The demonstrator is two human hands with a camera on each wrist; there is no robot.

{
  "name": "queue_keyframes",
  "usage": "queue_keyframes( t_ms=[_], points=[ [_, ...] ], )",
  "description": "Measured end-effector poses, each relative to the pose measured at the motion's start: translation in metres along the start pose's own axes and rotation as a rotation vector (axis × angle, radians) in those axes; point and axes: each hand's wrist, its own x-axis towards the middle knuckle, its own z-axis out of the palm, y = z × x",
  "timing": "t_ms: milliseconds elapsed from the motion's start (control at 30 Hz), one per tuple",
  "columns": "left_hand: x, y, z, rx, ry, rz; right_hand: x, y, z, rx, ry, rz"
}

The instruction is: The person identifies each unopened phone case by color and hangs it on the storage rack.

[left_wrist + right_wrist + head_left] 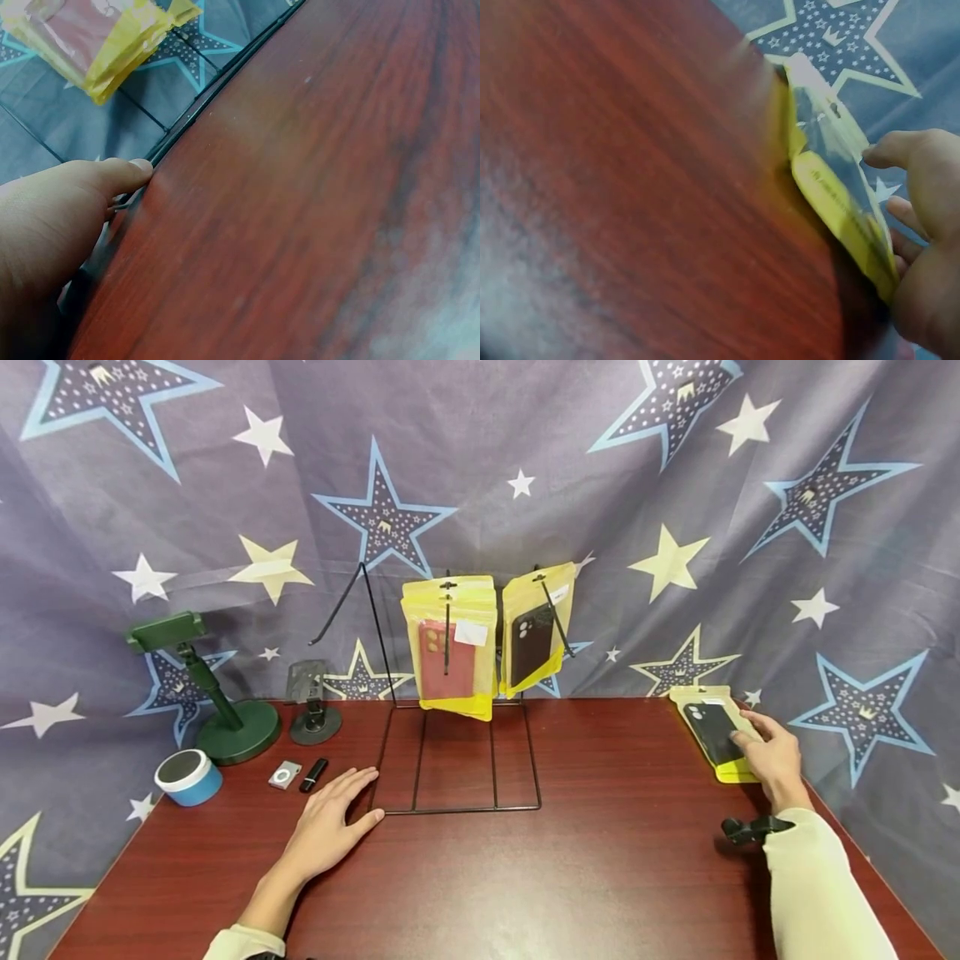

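Observation:
In the head view my left hand [327, 831] lies with straight, spread fingers at the left front corner of a black wire display rack [457, 811]. Its thumb touches the base wire in the left wrist view. Over at the right, my right hand [776, 760] pinches the right side of a yellow-edged bag with a dark phone case [711, 731], thumb on the face. The right wrist view shows its fingers partly hidden behind the bag's edge. From the rack's hooks hang bagged phone cases, a red one [457, 672] in front and a dark one [529, 643] beside it.
On the left stand a green phone stand [238, 735], a small dark stand [315, 725] and a blue-and-white round speaker [189, 783]. A small silver clip-on player [285, 774] and a black USB stick [313, 775] lie near my left hand. A starry curtain [480, 410] hangs behind the table.

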Motion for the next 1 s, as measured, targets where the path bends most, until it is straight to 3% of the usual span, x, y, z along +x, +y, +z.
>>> queue_keyframes(
  t_ms=[133, 233, 333, 467, 567, 800, 1000],
  points=[
    [0.0, 0.001, -0.002, -0.002, 0.004, 0.007, 0.002, 0.002, 0.0, -0.167, -0.056, -0.045],
    [0.0, 0.0, -0.003, 0.005, 0.007, 0.008, 0.003, 0.001, -0.001, -0.226, -0.124, -0.064],
    [0.0, -0.001, -0.005, 0.013, 0.009, 0.006, 0.003, 0.0, -0.003, -0.209, -0.205, -0.04],
    [0.001, -0.002, -0.004, 0.015, 0.003, 0.004, 0.004, 0.001, -0.004, -0.072, -0.269, 0.027],
    [0.001, -0.002, -0.003, 0.015, 0.001, 0.004, 0.004, 0.004, -0.002, 0.0, -0.259, 0.025],
    [0.002, 0.0, -0.002, 0.009, -0.001, 0.003, -0.004, 0.006, 0.001, -0.02, -0.168, -0.071],
    [0.001, -0.001, 0.001, 0.013, 0.003, 0.003, -0.012, 0.004, 0.003, 0.052, -0.112, -0.109]
  ],
)
